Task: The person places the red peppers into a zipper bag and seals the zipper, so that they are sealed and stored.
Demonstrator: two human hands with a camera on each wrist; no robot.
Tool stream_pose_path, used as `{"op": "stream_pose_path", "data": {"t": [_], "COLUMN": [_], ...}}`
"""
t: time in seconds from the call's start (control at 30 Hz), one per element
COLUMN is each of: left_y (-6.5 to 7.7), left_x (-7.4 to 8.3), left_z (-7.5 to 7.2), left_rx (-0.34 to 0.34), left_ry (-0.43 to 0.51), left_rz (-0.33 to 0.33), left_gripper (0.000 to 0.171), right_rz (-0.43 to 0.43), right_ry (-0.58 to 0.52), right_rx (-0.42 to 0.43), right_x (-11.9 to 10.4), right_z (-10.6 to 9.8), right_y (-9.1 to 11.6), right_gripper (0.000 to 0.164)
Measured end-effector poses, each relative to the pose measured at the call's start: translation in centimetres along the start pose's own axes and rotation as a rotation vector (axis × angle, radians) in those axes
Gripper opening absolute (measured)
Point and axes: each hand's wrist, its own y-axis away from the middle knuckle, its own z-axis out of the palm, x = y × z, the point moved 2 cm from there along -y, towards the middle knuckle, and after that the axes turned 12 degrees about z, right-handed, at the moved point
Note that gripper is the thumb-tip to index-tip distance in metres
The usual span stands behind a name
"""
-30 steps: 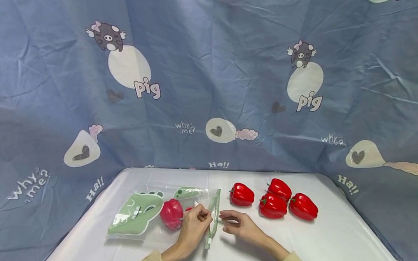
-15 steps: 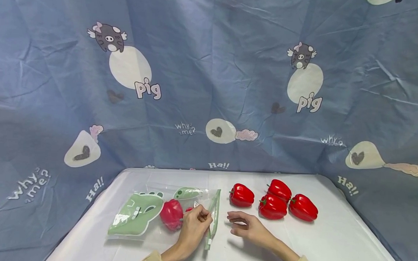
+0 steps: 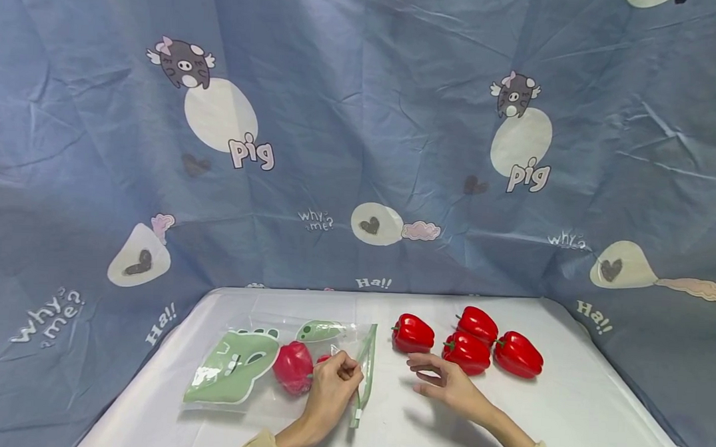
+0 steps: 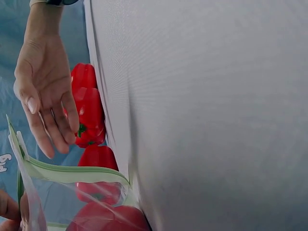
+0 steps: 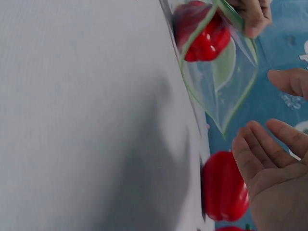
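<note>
My left hand (image 3: 331, 389) pinches the upper edge of a clear zip bag (image 3: 254, 412) with a green dinosaur print, close to its green zip strip (image 3: 369, 357). The bag lies on its side with its mouth spread, facing right, as the right wrist view shows. Inside it are a red bell pepper (image 3: 294, 367) and, partly behind my left hand, more red (image 3: 324, 359). My right hand (image 3: 453, 388) is held above the table with fingers extended and nothing in them. It is just in front of a loose bell pepper (image 3: 413, 334) and the bell pepper (image 3: 468, 353) beside it.
Two more red bell peppers, a back one (image 3: 478, 322) and a right one (image 3: 518, 354), lie grouped at the right. All rest on a white-covered table (image 3: 565, 419). A blue printed curtain (image 3: 362, 130) hangs behind the table.
My right hand has moved right, away from the bag's mouth toward the loose peppers, its fingers spreading a little. My left hand and the bag have stayed in place.
</note>
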Motion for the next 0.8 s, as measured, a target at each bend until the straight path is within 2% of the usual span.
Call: {"op": "stream_pose_path", "data": {"t": [0.17, 0.37, 0.8], "left_y": [0.0, -0.1, -0.1], "left_x": [0.1, 0.2, 0.2], "left_z": [0.0, -0.1, 0.0], "left_rx": [0.005, 0.003, 0.007], "left_ry": [-0.009, -0.005, -0.013], "left_rz": [0.006, 0.012, 0.016], "left_gripper": [0.016, 0.016, 0.015], "right_rz": [-0.005, 0.065, 0.094], "right_ry": [0.027, 0.046, 0.026], "right_rx": [0.05, 0.11, 0.206], "right_x": [-0.2, -0.6, -0.7], "right_z": [-1.5, -3.3, -6.4], "right_y": [0.9, 1.8, 3.0], "right_gripper": [0.05, 0.053, 0.058]}}
